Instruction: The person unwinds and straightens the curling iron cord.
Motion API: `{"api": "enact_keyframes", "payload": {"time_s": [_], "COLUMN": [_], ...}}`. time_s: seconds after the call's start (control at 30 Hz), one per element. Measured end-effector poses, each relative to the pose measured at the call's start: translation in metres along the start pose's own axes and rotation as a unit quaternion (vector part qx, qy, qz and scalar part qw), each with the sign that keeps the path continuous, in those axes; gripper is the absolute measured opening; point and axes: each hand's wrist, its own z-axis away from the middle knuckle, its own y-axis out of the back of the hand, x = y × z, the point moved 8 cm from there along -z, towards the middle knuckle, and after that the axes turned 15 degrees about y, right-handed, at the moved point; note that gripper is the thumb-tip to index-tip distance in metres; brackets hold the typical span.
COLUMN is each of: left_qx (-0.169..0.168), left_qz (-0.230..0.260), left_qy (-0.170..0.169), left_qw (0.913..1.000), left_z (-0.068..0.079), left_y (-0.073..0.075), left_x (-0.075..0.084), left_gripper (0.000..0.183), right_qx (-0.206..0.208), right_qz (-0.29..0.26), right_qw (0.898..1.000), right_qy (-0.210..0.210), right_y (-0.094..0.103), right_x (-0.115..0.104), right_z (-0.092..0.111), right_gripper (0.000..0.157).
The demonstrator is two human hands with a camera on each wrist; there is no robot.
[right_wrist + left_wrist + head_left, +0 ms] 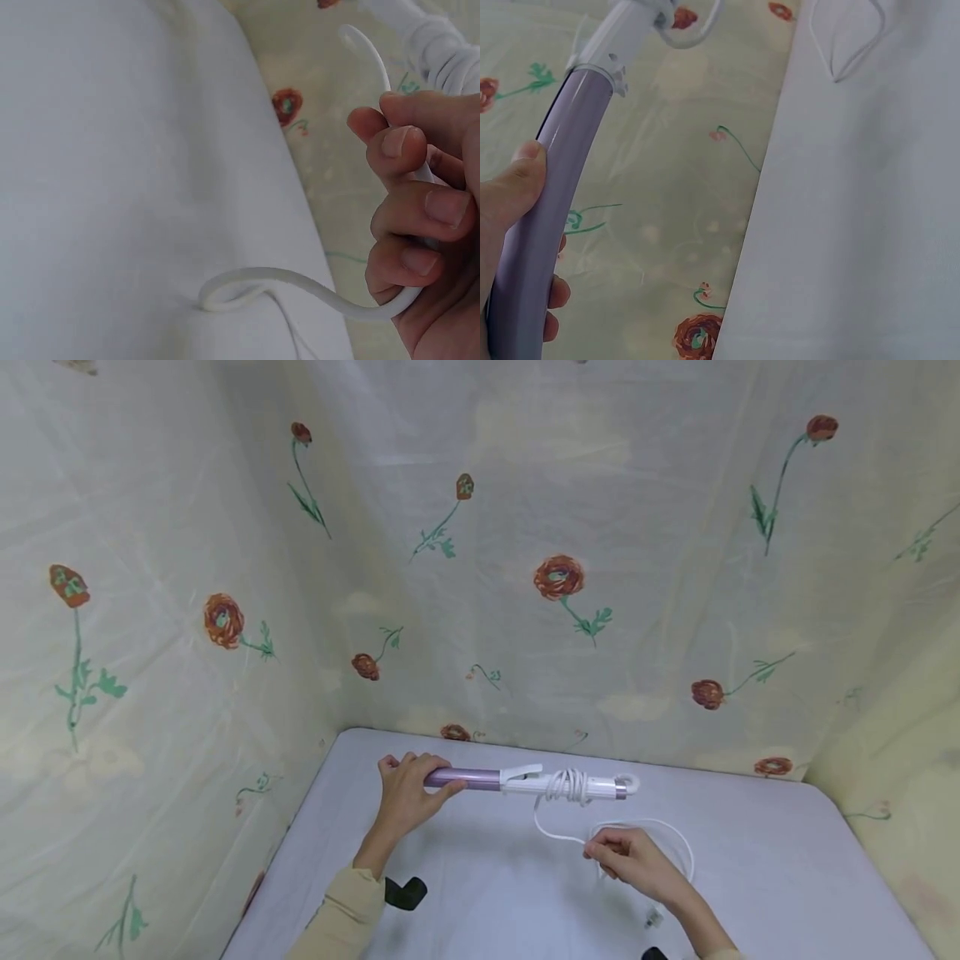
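Floral sheet (450, 610) is walling in the desk (465, 893) at back and sides; a loose cord loop is curving behind the right hand (633, 860), plug (654, 917) lying lower right; black piece (405, 893) is showing beside the left sleeve (337, 914). Hair styling iron (468, 779) is sitting over the desk's far part, lower centre, long axis running nearly level left-right, white handle pointing right. Left hand (411, 789) is gripping the purple barrel, right is pinching the cord (567, 786), partly wound round the handle. Left hand is hiding part of the barrel; left wrist view is cutting off both ends; plug is looking blurry.
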Motion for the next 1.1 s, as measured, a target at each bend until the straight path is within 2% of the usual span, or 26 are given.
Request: {"api": "enact_keyframes", "payload": {"time_s": [0.27, 0.4, 0.5, 0.6, 0.77, 0.8, 1.1], "left_qx": [-0.010, -0.023, -0.035, -0.047, -0.056, -0.055, -0.039], "left_qz": [0.007, 0.007, 0.007, 0.005, -0.007, -0.011, -0.022], "left_qy": [-0.017, -0.018, -0.019, -0.026, -0.047, -0.050, -0.052], "left_qw": [0.9998, 0.9996, 0.9992, 0.9986, 0.9973, 0.9972, 0.9976], "left_z": [0.002, 0.004, 0.007, 0.010, 0.014, 0.015, 0.014], "left_y": [0.001, -0.001, -0.003, -0.005, -0.009, -0.010, -0.011], "left_x": [0.003, 0.003, 0.002, 0.002, 0.003, 0.003, -0.001], "left_gripper": [0.039, 0.038, 0.037, 0.038, 0.038, 0.038, 0.039], "right_qx": [0.020, 0.041, 0.057, 0.063, 0.086, 0.089, 0.101], "right_qz": [0.062, 0.052, 0.051, 0.067, 0.063, 0.066, 0.077], "right_qw": [0.997, 0.997, 0.996, 0.994, 0.987, 0.986, 0.987], "right_qy": [-0.040, -0.047, -0.051, -0.067, -0.121, -0.121, -0.097], "right_y": [0.016, 0.028, 0.041, 0.054, 0.076, 0.080, 0.098], "right_x": [0.031, 0.041, 0.045, 0.048, 0.048, 0.046, 0.022], "right_z": [-0.009, -0.014, -0.016, -0.018, -0.022, -0.023, -0.028], "right_gripper": [0.029, 0.023, 0.013, 0.017, 0.042, 0.045, 0.042]}}
